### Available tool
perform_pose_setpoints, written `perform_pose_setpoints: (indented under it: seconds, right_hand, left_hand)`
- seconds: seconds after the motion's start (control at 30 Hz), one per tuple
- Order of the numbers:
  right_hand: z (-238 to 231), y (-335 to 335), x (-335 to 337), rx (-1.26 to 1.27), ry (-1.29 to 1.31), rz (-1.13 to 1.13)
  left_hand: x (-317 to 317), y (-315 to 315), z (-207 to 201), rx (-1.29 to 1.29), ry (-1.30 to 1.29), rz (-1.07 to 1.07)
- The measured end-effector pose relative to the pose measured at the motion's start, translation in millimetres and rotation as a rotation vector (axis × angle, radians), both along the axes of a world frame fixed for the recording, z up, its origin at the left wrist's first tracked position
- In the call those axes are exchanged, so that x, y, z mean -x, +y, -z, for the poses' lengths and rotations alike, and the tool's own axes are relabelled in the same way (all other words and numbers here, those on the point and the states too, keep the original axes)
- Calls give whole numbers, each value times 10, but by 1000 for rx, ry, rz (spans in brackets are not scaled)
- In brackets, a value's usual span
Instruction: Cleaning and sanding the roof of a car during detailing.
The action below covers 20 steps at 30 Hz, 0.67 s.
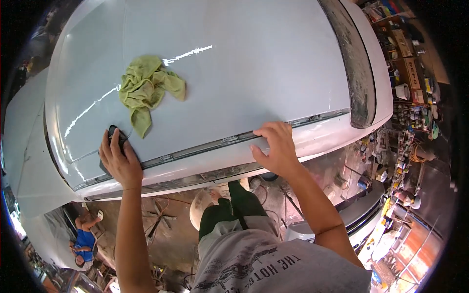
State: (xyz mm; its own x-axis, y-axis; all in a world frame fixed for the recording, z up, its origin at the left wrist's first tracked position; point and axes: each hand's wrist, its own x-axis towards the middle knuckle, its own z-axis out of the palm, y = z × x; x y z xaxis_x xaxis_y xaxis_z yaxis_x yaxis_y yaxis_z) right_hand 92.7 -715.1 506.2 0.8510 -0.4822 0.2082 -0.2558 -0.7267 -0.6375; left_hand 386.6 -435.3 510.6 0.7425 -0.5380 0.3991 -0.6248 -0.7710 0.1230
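Observation:
Below me spreads the pale grey-white roof (pixel 273 53) of a car. At its near left corner my left hand (pixel 121 161) is closed over a small black hand pad (pixel 113 133), its fingers spread across the top and pressing it against the roof; the exact kind is partly hidden. Further right, my right hand (pixel 276 149) rests on the roof's near edge, thumb apart from the fingers and nothing held. Both hands are close to the dark roof channel (pixel 205 149). A crumpled yellow-green cloth (pixel 144 90) lies on the roof beyond my left hand.
A dusty rear window (pixel 359 73) borders the roof on the right. Cluttered shelves (pixel 408 63) stand beyond it. A loose bumper (pixel 359 215) lies at lower right. Someone in blue (pixel 84 246) sits at lower left. One bare foot of mine stands on a pale round support (pixel 198 207).

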Motion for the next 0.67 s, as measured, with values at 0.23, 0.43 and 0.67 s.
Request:
perform_pose_setpoints:
  seconds: [0.23,0.43,0.67]
  right_hand:
    - [-8,-5,8,77,13,-69]
    - [-119,-27,-60,114,20,-126]
    - [-116,-29,-72,103,57,-116]
  left_hand:
    - [-21,-6,5,-18,-10,32]
    - [-15,-20,-36,5,-17,49]
    - [-23,15,-29,2,-12,5]
